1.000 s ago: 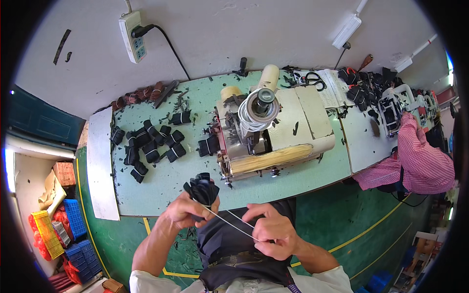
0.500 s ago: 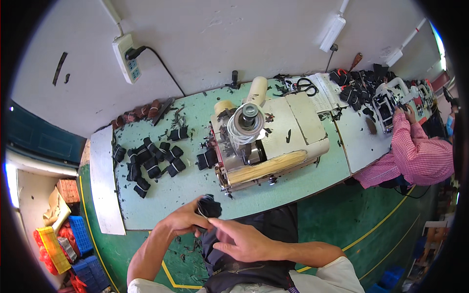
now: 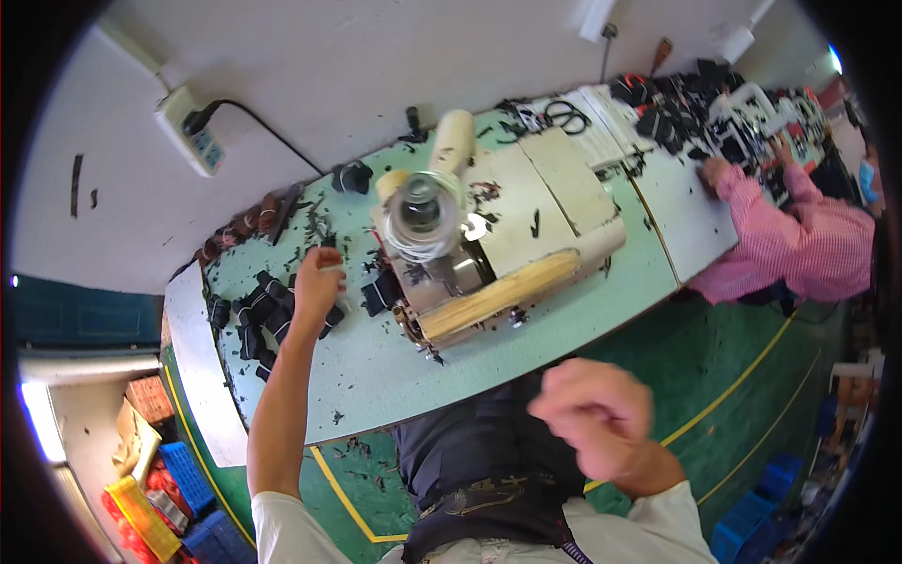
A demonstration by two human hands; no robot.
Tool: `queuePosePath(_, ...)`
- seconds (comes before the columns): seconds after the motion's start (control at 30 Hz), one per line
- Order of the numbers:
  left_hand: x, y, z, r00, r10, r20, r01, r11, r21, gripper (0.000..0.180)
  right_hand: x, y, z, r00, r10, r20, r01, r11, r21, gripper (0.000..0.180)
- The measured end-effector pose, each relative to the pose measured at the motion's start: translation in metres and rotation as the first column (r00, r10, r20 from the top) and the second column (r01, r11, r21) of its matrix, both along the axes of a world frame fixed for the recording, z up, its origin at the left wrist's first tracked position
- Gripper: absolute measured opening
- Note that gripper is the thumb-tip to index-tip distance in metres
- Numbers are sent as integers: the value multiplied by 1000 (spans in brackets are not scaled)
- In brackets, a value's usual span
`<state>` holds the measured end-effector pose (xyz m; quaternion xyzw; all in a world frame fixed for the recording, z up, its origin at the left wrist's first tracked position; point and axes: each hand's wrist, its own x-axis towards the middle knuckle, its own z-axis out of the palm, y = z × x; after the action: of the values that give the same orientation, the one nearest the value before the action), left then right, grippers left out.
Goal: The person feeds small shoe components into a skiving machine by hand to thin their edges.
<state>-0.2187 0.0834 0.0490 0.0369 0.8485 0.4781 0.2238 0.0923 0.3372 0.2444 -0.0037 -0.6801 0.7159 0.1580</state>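
My left hand (image 3: 319, 284) reaches out over the table's left part, its fingers partly spread and nothing seen in them. Under and beside it lie several tied black fabric bundles (image 3: 272, 299), some hidden by the hand and wrist. Another black bundle (image 3: 350, 177) is by the wall, beyond the hand and left of the machine. My right hand (image 3: 597, 414) is raised in front of my lap at the right, blurred, with the fingers curled in; whatever it holds, if anything, is hidden. One more bundle (image 3: 381, 292) touches the left end of the cream machine (image 3: 526, 216).
Brown rolls (image 3: 254, 223) lie at the table's back left among black scraps. Scissors (image 3: 567, 117) and papers are behind the machine. A co-worker in a pink checked shirt (image 3: 799, 235) works at the right. Crates (image 3: 141, 517) stand on the floor at the left.
My left hand has let go of the black bundle and moved up and left over the table. A bundle now shows by the wall. My right hand has drawn away to the right.
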Motion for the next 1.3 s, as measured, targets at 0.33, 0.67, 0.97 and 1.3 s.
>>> queuePosePath(0.33, 94, 12, -43, 797, -425, -429, 139, 820, -555, 71, 28, 52, 80, 969, 217, -120, -221, 975, -18, 17)
queuePosePath(0.67, 194, -67, 6, 801, 152, 579, -503, 694, 514, 47, 17, 9, 53, 994, -50, -98, 57, 996, 63, 9)
queuePosePath(0.97, 261, -7, 60, 689, -100, 718, -452, 714, 534, 49, -1, -91, -119, 975, -60, 213, -28, 922, 387, 14)
queuePosePath(1.3, 253, -15, 56, 775, -360, 519, 52, 856, 515, 53, -7, -73, -113, 988, 55, 145, -149, 598, 788, 13)
